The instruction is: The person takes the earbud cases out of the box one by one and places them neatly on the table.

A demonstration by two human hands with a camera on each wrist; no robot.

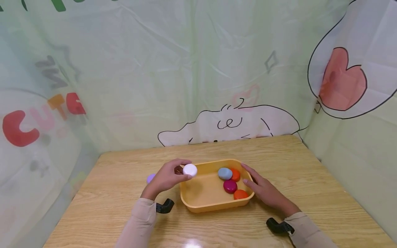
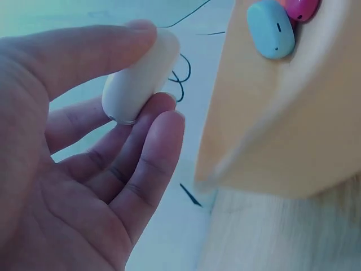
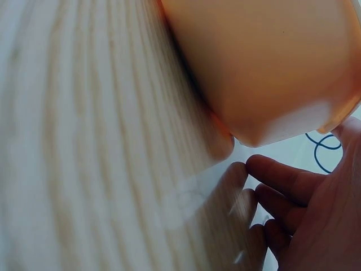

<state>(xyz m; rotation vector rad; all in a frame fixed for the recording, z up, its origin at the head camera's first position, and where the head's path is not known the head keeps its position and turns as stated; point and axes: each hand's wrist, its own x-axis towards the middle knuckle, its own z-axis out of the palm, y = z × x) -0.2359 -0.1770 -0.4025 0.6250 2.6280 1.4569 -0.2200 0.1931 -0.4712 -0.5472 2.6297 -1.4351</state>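
Observation:
Between thumb and fingers, my left hand pinches a white earbud case, a smooth rounded oval, above the left rim of a yellow plastic tray. In the left wrist view, the white case is tilted in the fingers, beside the tray wall. My right hand holds the tray's right side, thumb over the rim and fingers outside. Inside the tray, toward its right end, lie a light blue case, a magenta case and two orange-red cases, one partly behind the blue one.
A purple rounded object sits on the wooden table, partly hidden behind the left hand. A printed curtain stands along the back and sides. Black wrist mounts are on both forearms.

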